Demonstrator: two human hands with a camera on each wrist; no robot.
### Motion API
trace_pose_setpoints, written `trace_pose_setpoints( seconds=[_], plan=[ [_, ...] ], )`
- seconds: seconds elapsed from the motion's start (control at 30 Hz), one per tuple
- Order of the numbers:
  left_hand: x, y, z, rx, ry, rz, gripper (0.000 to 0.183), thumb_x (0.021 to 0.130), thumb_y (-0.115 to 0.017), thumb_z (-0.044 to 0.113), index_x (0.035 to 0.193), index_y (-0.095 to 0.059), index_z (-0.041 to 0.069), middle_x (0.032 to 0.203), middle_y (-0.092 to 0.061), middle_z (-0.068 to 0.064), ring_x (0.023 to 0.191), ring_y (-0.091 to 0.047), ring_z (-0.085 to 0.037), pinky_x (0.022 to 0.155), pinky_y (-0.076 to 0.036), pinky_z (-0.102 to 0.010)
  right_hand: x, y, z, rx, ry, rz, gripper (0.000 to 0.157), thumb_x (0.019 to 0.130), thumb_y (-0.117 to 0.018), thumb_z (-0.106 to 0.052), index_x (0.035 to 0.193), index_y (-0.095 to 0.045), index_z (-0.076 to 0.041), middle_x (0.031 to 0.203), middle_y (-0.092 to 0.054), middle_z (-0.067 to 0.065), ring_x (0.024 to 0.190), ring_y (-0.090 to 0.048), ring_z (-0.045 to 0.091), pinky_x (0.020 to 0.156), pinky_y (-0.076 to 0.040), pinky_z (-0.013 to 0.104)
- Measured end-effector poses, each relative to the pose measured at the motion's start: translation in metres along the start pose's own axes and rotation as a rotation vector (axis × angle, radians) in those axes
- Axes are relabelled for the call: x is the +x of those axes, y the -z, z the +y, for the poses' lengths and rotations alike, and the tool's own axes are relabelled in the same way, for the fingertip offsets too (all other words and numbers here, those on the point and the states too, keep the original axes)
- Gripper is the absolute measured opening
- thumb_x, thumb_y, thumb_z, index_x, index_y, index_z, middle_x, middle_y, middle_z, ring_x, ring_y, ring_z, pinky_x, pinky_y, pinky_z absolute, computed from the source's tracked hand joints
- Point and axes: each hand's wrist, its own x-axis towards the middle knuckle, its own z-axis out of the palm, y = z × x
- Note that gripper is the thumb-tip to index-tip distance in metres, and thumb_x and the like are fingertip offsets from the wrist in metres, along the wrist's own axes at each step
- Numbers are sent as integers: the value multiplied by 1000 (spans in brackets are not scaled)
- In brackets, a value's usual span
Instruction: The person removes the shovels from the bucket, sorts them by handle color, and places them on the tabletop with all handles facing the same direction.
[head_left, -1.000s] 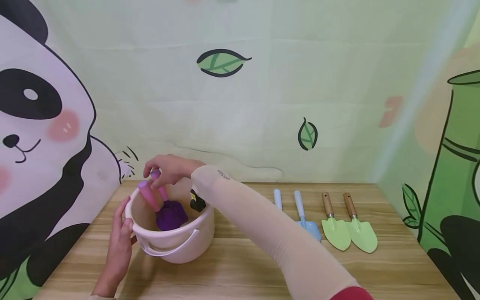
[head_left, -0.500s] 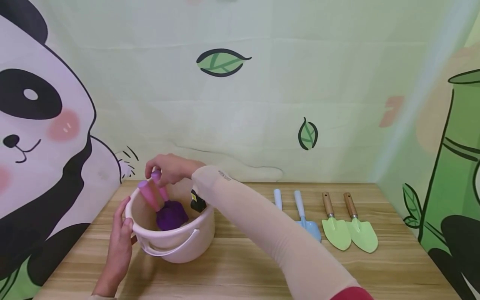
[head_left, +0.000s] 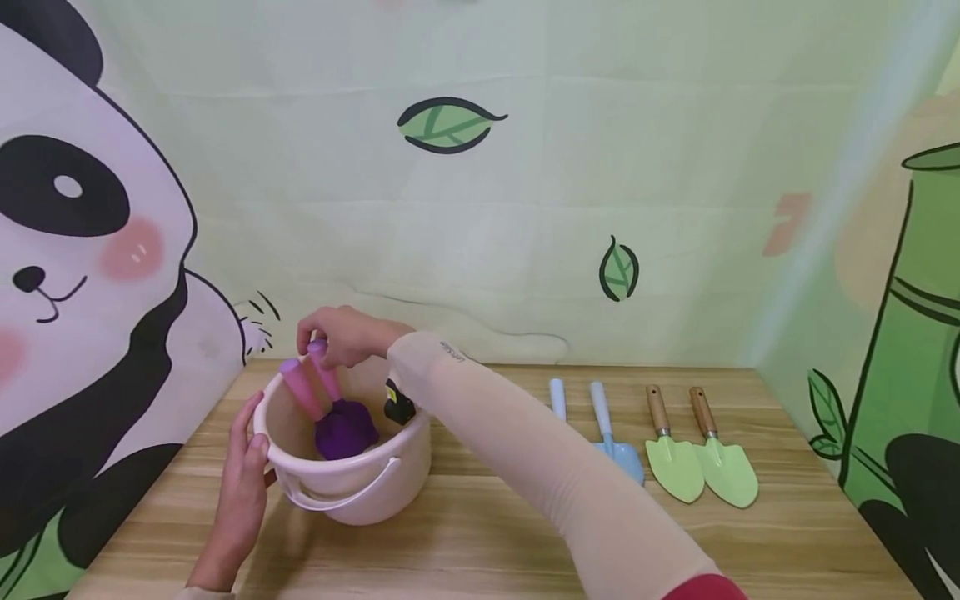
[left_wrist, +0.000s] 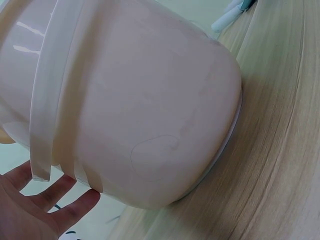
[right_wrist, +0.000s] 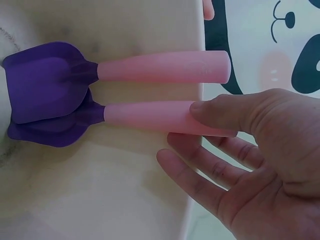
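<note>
A pale pink bucket [head_left: 375, 492] stands upright on the table with its handle hanging at the front. Two small shovels with purple blades and pink handles lean inside it: one nearer the left rim [head_left: 302, 387], the other [right_wrist: 140, 116] beside it with blades overlapping. My right hand [head_left: 347, 335] pinches that second shovel near its handle end, thumb on top and fingertips behind. My left hand [head_left: 242, 487] rests against the bucket's left side. In the left wrist view its fingers [left_wrist: 75, 210], fairly straight, touch the outer wall below the rim.
On the wooden table [head_left: 480, 533] to the right lie light-blue shovels [head_left: 618, 458], partly behind my right sleeve [head_left: 510, 450]. Further right are two green trowels [head_left: 675, 471] with wooden handles. A printed cloth backdrop [head_left: 525, 208] stands behind the table.
My right thumb and fingers have closed on the second shovel's handle end, where they were apart a second ago. The bucket, shovels and left hand stay put; the head view shifts slightly.
</note>
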Motion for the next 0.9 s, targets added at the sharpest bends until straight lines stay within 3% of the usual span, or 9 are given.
trace_pose_setpoints(
  seconds=[0.37,0.6,0.9],
  plan=[
    [0,-2,1,2,1,5,55,108,-33,27,163,-27,26,156,-29,0,122,-45,-17,81,-49,-19,-6,3,5,46,12,36,24,95,-66,1,117,-66,-9,106,-61,3,75,-59,14,65,-53,21],
    [0,-2,1,-6,-3,8,55,108,-33,28,163,-27,26,155,-30,0,121,-45,-17,81,-49,-19,-11,10,9,46,50,111,23,94,-67,-2,116,-66,-11,108,-63,3,91,-60,15,66,-55,21],
    [0,-2,0,-16,-19,4,55,109,-33,26,163,-27,25,156,-30,2,122,-46,-17,82,-49,-19,-17,17,13,41,55,135,24,94,-68,-3,117,-65,-11,114,-63,3,93,-63,15,66,-55,21]
  ],
)
